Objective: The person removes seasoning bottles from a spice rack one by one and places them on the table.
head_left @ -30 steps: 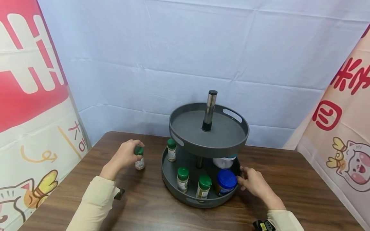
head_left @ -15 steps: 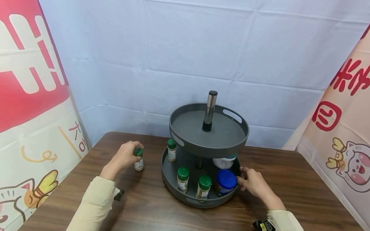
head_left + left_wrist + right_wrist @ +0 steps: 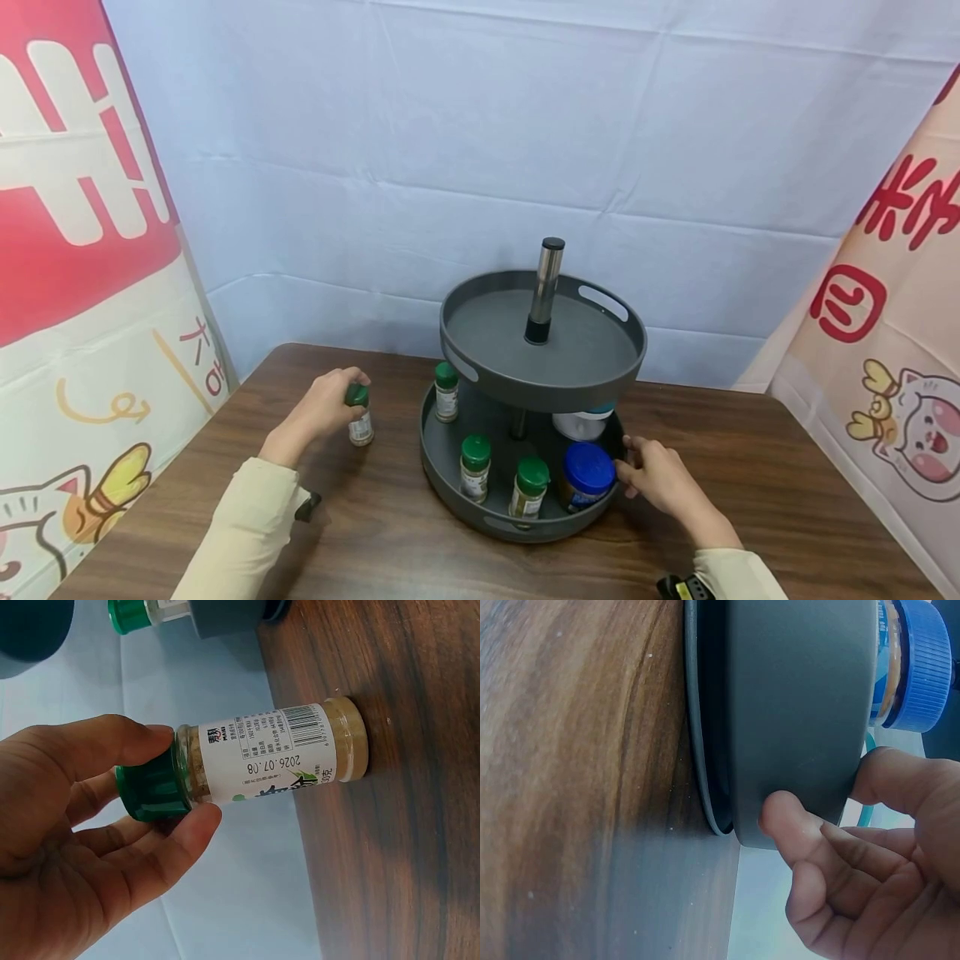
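My left hand [image 3: 322, 406] grips a spice jar [image 3: 262, 754] by its green cap, with thumb and fingers around the cap and neck. The jar is upright at the table's left; whether its base touches the wood I cannot tell. A two-tier grey turntable tray [image 3: 453, 508] stands right of it. My right hand [image 3: 660, 477] holds the rim of the lower tier at its right side, its fingertips [image 3: 780, 814] against the outer wall. Beside that hand, inside the lower tier, stands a jar with a blue lid [image 3: 588, 467].
Green-capped spice jars [image 3: 475, 468] stand at the lower tier's left and front. A white container [image 3: 579, 425] is partly hidden under the upper tier [image 3: 487, 317], which a metal post [image 3: 546, 283] passes through. Brown wooden table [image 3: 390, 542] surrounds the turntable; cloth hangs behind it.
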Motion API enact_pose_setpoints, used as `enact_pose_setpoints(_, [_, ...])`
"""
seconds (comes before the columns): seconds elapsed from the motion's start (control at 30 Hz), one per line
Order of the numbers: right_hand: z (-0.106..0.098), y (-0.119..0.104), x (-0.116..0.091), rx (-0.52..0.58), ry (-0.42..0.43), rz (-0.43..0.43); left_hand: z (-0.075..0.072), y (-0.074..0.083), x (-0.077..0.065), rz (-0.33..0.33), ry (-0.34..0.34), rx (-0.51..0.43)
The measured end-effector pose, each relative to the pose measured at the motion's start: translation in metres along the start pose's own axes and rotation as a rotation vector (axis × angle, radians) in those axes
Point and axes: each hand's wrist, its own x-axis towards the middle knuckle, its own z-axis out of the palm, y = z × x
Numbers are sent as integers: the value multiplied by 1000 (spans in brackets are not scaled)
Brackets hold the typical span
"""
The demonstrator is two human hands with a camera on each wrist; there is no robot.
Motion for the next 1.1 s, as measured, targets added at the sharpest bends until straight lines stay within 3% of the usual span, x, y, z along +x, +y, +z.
enact_pose_setpoints(0.27, [0,-1,-1,5,3,-1,-3,6,-3,-27,-14,25])
enact_pose_setpoints(0.57, [-1,-2,-1,4,-2,-2,-18,22,-5,-52,-49,194])
enact_pose_setpoints(1.1, [0,-1,-1,5,6,7,-18,25,-6,-39,-64,184])
